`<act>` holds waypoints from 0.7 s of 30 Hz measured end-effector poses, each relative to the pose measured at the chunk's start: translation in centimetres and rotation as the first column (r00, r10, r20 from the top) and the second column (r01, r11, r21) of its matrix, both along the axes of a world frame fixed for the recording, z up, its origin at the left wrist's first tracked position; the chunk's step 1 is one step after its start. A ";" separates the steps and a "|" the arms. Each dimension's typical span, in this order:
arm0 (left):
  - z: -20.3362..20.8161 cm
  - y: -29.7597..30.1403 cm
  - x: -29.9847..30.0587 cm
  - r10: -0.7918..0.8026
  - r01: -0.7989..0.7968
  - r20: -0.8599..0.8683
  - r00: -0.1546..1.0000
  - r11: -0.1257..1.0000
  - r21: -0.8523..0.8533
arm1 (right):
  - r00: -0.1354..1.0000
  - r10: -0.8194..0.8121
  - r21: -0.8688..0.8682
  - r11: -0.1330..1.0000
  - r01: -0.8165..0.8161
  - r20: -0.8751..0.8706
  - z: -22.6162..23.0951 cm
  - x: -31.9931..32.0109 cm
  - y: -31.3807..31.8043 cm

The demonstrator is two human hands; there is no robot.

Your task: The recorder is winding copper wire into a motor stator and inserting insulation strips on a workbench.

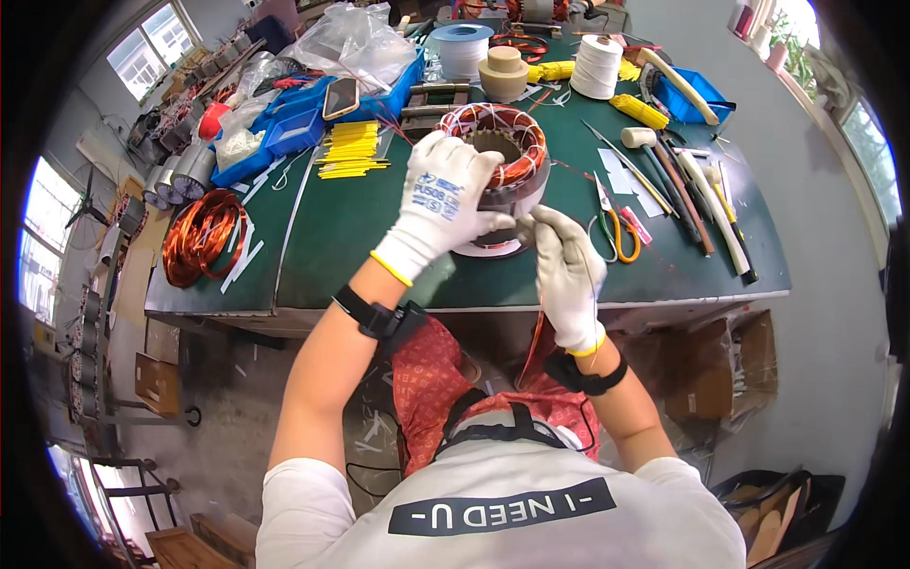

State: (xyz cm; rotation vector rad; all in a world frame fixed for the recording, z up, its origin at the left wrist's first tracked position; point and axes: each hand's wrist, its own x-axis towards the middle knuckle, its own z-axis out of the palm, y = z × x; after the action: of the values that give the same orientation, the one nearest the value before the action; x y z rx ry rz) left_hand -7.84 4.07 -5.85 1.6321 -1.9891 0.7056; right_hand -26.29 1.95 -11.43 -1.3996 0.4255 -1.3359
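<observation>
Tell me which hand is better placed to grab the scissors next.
Probably the right hand: it is nearer the orange-handled scissors, while the left hand rests against the copper-wire ring.

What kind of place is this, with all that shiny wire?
Probably a workshop for electric motors. A round grey metal motor core with orange copper windings stands on the green worktable, near a loose copper-coloured wire coil and a white-headed mallet.

Glare from windows, bent edges, black corners.
</observation>
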 end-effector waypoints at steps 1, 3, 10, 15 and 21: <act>-0.2 -0.1 -0.9 0.054 -0.054 -0.025 0.998 0.998 0.018 | 0.997 -0.047 -0.115 0.993 0.039 -0.069 0.1 -1.0 -0.2; -0.2 0.1 -3.1 0.191 -0.189 -0.032 0.981 0.981 0.050 | 0.976 -0.162 -0.272 0.955 0.117 -0.148 1.3 -3.1 0.3; 1.5 7.7 -3.3 0.457 -0.471 0.113 0.882 0.858 0.204 | 0.848 -0.491 -0.244 0.813 0.529 0.200 3.9 -12.9 0.6; -0.9 13.5 -4.6 0.365 -0.368 0.052 0.930 0.913 0.174 | 0.649 -0.649 -0.264 0.758 0.596 -0.397 0.8 -14.1 -0.2; -2.6 14.8 -9.0 0.176 -0.099 -0.325 0.929 0.965 0.242 | 0.847 0.477 0.702 0.520 -0.487 0.234 1.8 -3.5 3.9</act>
State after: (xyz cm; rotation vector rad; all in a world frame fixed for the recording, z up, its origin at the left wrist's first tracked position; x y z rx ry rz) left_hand -16.80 18.82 -8.43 1.8917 -1.7588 0.2240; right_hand -29.75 5.80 -9.67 -0.7093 0.4557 -0.5660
